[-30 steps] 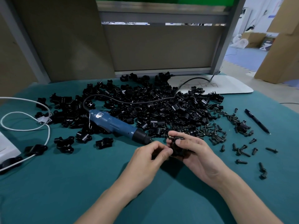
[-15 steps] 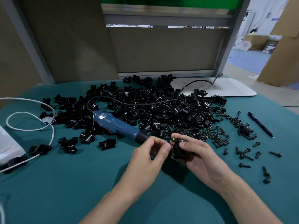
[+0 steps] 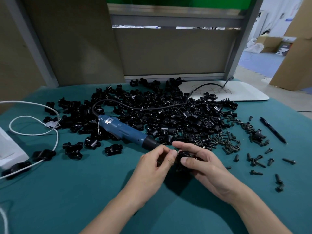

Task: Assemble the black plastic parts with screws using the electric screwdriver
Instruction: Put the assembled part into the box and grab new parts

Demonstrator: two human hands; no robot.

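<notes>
The right hand (image 3: 207, 166) has its fingers curled around a small black plastic part (image 3: 183, 155): the thumb presses on the near face, the forefinger arches over the top, and the other fingers wrap underneath. The left hand (image 3: 152, 168) meets it from the left, with thumb and forefinger drawn tightly together and pinching at the part's left edge. Its other fingers are folded into the palm. Whether a screw sits between those fingertips cannot be made out. The part is held just above a teal table cloth (image 3: 67, 200), near the front centre. Just beyond the left hand lies a blue electric screwdriver (image 3: 125, 130), with its black tip pointing toward the hands and its cord trailing back over a large pile of black parts (image 3: 168, 112). Loose black screws (image 3: 228, 142) are scattered to the right of the pile, with a black pen (image 3: 272, 130) past them. A white cable (image 3: 33, 132) loops at far left.
</notes>
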